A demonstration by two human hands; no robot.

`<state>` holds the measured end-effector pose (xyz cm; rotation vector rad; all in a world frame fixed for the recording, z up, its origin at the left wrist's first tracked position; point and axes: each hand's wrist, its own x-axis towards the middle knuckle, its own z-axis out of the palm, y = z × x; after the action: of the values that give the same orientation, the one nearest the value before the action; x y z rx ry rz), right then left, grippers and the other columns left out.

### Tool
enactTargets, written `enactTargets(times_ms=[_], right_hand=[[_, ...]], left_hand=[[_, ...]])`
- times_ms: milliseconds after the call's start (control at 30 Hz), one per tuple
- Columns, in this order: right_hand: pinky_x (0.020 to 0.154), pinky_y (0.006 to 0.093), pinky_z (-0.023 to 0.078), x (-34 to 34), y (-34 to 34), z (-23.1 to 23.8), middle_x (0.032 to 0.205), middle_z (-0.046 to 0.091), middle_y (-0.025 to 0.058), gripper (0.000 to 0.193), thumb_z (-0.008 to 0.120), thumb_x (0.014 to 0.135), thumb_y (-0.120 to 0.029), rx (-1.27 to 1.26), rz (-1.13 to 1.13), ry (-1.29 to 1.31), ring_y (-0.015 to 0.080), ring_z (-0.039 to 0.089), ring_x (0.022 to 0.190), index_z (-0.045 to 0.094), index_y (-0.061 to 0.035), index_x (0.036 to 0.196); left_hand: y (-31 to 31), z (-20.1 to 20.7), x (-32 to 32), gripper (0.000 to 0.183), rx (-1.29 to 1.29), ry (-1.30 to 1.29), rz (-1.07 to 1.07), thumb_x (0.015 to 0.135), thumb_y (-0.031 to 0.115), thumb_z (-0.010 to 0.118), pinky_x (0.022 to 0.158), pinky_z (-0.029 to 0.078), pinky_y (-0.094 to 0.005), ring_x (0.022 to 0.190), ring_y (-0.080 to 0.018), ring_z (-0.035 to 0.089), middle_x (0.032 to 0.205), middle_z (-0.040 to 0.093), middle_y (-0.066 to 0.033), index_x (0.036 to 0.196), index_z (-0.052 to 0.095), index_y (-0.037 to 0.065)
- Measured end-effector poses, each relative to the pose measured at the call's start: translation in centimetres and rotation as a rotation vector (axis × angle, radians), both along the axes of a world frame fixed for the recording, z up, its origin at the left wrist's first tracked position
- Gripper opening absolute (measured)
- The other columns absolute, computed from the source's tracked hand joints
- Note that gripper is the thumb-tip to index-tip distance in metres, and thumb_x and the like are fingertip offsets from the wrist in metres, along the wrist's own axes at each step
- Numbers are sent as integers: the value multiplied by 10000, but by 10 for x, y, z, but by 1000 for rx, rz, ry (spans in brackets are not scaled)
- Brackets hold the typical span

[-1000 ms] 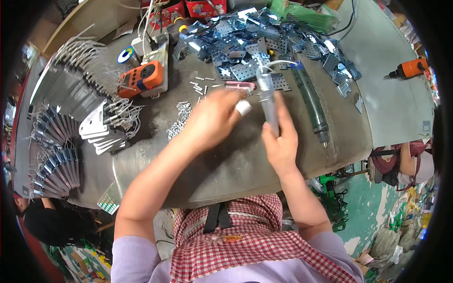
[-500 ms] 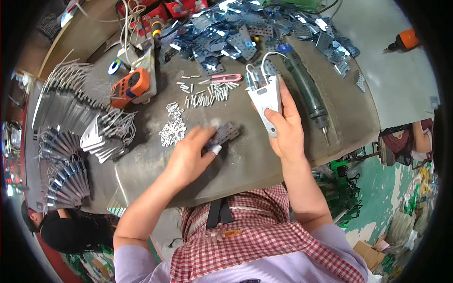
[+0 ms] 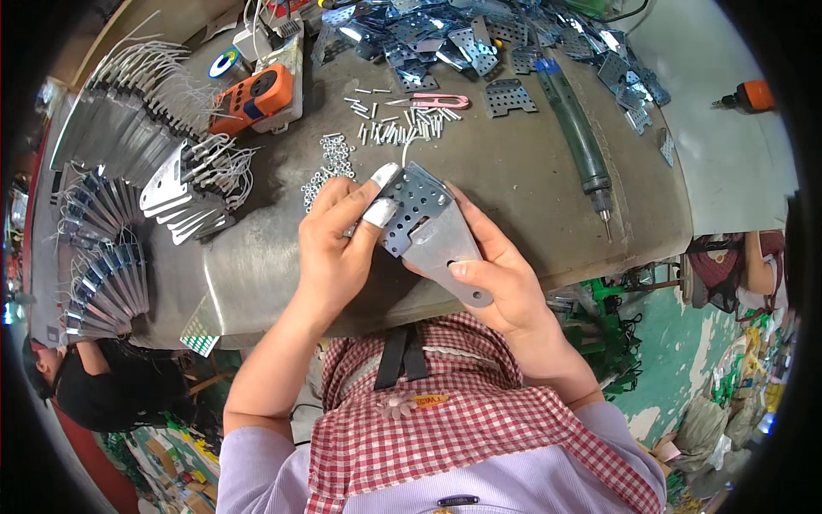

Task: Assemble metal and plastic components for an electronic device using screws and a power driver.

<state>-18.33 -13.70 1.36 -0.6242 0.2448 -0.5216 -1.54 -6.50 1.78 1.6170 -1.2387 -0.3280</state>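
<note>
Holding a perforated plate (image 3: 421,199) against a grey bracket (image 3: 447,259)

I have the left hand (image 3: 334,244) pinching the plate's edge at nine o'clock between white-covered fingertips (image 3: 379,212). The right hand (image 3: 511,287) clasps the bracket from four o'clock, its thumb across the grey face. On my feed, both pieces overlap in mid-view above the desk's (image 3: 257,283) near side, at twelve o'clock from the checked apron (image 3: 445,424). From them I find short silver pins (image 3: 415,130) at twelve, small silver nuts (image 3: 330,167) at ten and a dark green power screwdriver (image 3: 576,134) at two, all lying on the desk.
</note>
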Motion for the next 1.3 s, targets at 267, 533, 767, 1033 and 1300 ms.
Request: enactTargets(times_ms=[267, 533, 767, 1033, 1300], right_hand=[[965, 399, 376, 5, 6, 1, 1325, 361, 143, 711, 500, 738, -25, -157, -85, -24, 240, 414, 1192, 185, -8, 1375], [959, 454, 373, 3, 11, 5, 1319, 360, 168, 702, 468, 723, 15, 58, -14, -42, 279, 417, 1188, 197, -10, 1370], [990, 359, 315, 6, 35, -12, 1307, 381, 201, 636, 495, 745, 67, -1125, -379, 548, 334, 352, 1237, 303, -40, 1342], [827, 406, 405, -44, -134, 2, 1060, 518, 149, 428, 646, 737, -153, -1918, -765, 1431, 339, 459, 969, 548, -104, 1150], [883, 372, 411, -65, -143, -2, 968, 537, 104, 535, 614, 735, -132, -506, -460, 471, 241, 517, 976, 418, -40, 1224]], left_hand=[[1, 32, 5, 276, 7, -332, -72, 690, -37, 594, 608, 410, -335, 673, -257, 493, 717, 510, -106, 965, 612, -12], [-4, 21, 13, 343, -64, -528, -71, 651, 17, 667, 608, 414, -345, 705, -263, 504, 728, 510, -94, 986, 594, 5], [6, 4, -30, 146, 136, 62, -39, 825, 144, 561, 635, 431, -322, 667, -265, 523, 748, 496, -131, 854, 486, 22], [24, 9, -13, 169, 277, 589, -276, 888, 181, 495, 607, 402, -237, 653, -71, 459, 705, 493, -1, 837, 486, 20], [39, -3, -10, 172, 313, 727, -244, 897, 196, 492, 597, 369, -206, 655, -47, 418, 699, 457, 28, 820, 475, 43]])
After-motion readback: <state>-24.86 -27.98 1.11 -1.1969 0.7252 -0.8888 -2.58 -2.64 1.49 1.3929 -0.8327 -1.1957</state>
